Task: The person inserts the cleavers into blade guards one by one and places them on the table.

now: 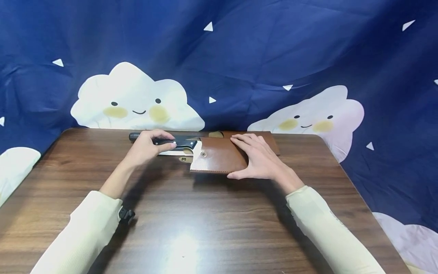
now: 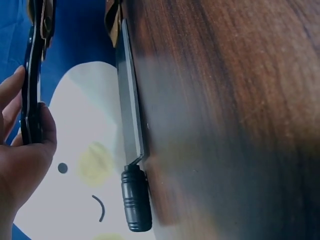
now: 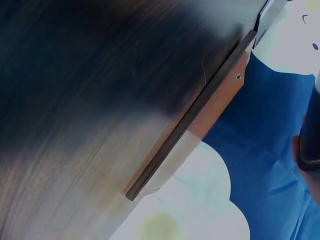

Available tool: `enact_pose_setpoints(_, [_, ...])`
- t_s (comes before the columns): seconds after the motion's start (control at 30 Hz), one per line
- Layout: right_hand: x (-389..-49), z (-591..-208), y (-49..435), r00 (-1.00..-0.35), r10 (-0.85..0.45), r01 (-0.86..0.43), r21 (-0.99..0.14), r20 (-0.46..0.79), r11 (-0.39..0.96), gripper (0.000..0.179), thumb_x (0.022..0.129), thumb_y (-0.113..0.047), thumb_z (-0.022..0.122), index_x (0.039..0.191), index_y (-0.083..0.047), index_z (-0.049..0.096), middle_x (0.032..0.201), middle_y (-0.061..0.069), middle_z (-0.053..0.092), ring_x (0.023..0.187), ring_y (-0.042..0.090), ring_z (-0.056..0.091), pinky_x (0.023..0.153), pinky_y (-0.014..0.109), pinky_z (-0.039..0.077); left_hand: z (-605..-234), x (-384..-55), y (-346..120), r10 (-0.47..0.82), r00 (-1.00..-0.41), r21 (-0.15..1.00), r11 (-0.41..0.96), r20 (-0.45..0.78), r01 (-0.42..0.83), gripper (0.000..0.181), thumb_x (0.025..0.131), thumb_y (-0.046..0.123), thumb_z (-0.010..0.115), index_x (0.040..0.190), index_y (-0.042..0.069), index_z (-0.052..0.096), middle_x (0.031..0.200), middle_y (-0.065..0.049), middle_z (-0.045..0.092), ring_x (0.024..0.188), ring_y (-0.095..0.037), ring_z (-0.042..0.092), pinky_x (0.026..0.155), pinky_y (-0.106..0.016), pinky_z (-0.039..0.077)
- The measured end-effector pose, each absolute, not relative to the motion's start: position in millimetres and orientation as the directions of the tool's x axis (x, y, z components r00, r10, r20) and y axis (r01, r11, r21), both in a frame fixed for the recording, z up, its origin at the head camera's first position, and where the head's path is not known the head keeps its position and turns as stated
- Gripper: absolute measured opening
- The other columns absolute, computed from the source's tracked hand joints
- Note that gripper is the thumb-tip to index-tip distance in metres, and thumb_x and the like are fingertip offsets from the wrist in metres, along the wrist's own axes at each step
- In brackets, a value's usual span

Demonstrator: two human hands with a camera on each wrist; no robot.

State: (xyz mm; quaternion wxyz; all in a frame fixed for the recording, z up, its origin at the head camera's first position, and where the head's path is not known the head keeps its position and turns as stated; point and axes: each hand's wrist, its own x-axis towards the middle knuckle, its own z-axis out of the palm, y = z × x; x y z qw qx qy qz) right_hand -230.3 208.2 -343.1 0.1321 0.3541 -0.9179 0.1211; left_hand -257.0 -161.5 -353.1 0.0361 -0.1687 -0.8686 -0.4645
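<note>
A cleaver (image 1: pixel 185 144) with a black riveted handle is held above the table, most of its blade inside a brown leather sheath (image 1: pixel 220 155). The left hand (image 1: pixel 146 147) pinches the handle between thumb and fingers; the left wrist view shows this black handle (image 2: pixel 31 95) raised off the tabletop. The right hand (image 1: pixel 262 158) grips the sheath's right end, thumb at the near edge and fingers over the far side. In the right wrist view only a dark part of the held sheath (image 3: pixel 311 132) shows, at the right edge. An unfastened strap with a snap (image 1: pixel 184 160) hangs below the handle.
Behind lies a second knife with a ribbed black handle (image 2: pixel 135 200) and long grey blade (image 2: pixel 129 95). Another brown leather sheath (image 3: pixel 215 112) rests along the far edge of the wooden table (image 1: pixel 219 220). A blue cloud-print cloth (image 1: pixel 239 57) hangs right behind that edge.
</note>
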Motion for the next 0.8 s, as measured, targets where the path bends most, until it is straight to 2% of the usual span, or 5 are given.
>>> enact_pose_setpoints(0.2, [-230.0,-347.5,206.0,-0.725,-0.608,-0.672,-0.138,0.322,0.728,0.114,0.063,-0.078,0.077,0.147,-0.005,0.052,0.147,0.009,0.052,0.130,0.030,0.045,0.097,0.049,0.036,-356.0,-254.7,-161.3,0.266,-0.940,0.807,0.494,0.213,0.323,0.028,0.090,0.024,0.079,0.111,0.005,0.074,0.109,-0.009,0.072,0.103,-0.021,0.059,0.092,-0.037,0.044])
enact_pose_setpoints(0.43, [-227.8,-354.9,206.5,-0.778,-0.577,-0.623,-0.192,0.249,0.758,0.115,0.063,-0.080,0.076,0.149,-0.009,0.049,0.148,0.005,0.050,0.133,0.027,0.043,0.101,0.048,0.034,-362.8,-256.4,-160.2,0.290,-0.944,0.829,0.481,0.155,0.284,0.020,0.095,0.020,0.073,0.108,0.004,0.074,0.107,-0.010,0.072,0.101,-0.021,0.056,0.090,-0.033,0.040])
enact_pose_setpoints(0.67, [-228.4,-363.0,204.4,-0.790,-0.581,-0.613,-0.220,0.198,0.759,0.117,0.062,-0.080,0.076,0.148,-0.007,0.049,0.150,0.007,0.048,0.136,0.028,0.042,0.104,0.050,0.034,-372.0,-259.0,-161.4,0.322,-0.939,0.829,0.489,0.119,0.272,0.021,0.094,0.014,0.074,0.108,-0.001,0.074,0.101,-0.011,0.074,0.095,-0.021,0.062,0.085,-0.031,0.047])
enact_pose_setpoints(0.8, [-227.7,-367.5,201.8,-0.800,-0.579,-0.600,-0.220,0.157,0.769,0.117,0.063,-0.081,0.075,0.149,-0.006,0.048,0.151,0.010,0.047,0.137,0.029,0.041,0.106,0.052,0.035,-374.8,-260.2,-162.6,0.347,-0.932,0.813,0.510,0.105,0.281,0.018,0.094,0.012,0.074,0.107,-0.001,0.075,0.100,-0.009,0.074,0.095,-0.021,0.063,0.086,-0.033,0.048])
